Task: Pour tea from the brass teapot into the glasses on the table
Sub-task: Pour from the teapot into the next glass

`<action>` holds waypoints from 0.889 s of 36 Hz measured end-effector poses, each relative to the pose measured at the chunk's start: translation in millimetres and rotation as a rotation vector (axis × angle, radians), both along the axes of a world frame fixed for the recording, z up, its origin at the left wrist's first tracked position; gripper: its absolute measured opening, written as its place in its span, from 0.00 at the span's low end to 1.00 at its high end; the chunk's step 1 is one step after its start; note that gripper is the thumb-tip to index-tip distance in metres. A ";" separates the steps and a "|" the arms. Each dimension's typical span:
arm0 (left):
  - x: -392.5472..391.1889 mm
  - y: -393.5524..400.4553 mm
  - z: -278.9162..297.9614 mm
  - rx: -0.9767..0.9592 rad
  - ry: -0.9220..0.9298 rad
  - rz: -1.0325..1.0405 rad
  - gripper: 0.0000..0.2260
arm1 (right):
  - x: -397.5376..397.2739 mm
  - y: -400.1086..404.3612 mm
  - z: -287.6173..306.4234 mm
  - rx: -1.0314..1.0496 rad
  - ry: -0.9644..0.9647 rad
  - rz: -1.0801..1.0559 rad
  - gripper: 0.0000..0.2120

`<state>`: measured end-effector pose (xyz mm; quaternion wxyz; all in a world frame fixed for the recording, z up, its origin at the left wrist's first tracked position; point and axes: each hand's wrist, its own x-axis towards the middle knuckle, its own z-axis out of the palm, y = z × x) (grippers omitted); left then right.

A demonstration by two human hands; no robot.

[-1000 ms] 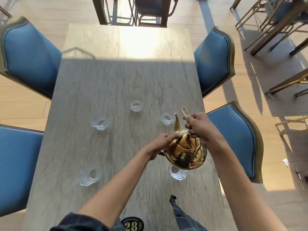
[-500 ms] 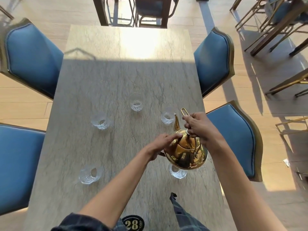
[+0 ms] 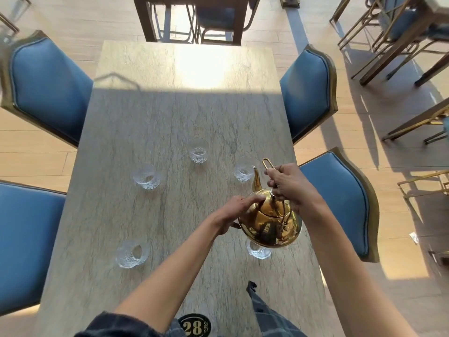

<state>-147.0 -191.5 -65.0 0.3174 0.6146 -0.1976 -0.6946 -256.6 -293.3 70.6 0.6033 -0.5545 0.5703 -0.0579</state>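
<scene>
I have the teapot (image 3: 270, 222) lifted off the table (image 3: 150, 122), held near its right edge and tipped forward so the spout reaches toward the glass at the right of the far row (image 3: 243, 169); the spout tip sits just at that glass's near rim, though I see no stream. My right hand (image 3: 288, 184) is closed around the wire handle above the lid, with the loop of the handle poking out past my knuckles. My left hand (image 3: 239, 210) rests against the pot's shoulder, fingertips pressed flat on the lid side to steady it, not gripping. Five glasses are out: the one under the spout, the middle far glass (image 3: 198, 151), the left far glass (image 3: 146, 176), the near left glass (image 3: 132, 253), and one near glass (image 3: 258, 250) mostly hidden beneath the pot's belly. All look clear from here, and I can't tell whether any holds tea, since the cut pattern hides the level. I judge the pour into the right far glass is just starting or about to, and the bulk of the task is left. A round number tag (image 3: 194, 327) lies at the table's near edge.
</scene>
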 end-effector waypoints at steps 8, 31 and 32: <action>-0.3 2.0 -1.6 -0.010 0.014 -0.013 0.34 | -0.8 2.1 1.1 -0.011 0.015 0.002 0.12; 0.3 0.0 2.6 -0.009 0.011 -0.026 0.31 | 2.8 0.9 5.8 0.018 0.007 -0.012 0.12; 0.4 -0.1 3.0 -0.012 0.012 -0.025 0.30 | 2.9 0.7 6.0 0.016 0.012 -0.009 0.12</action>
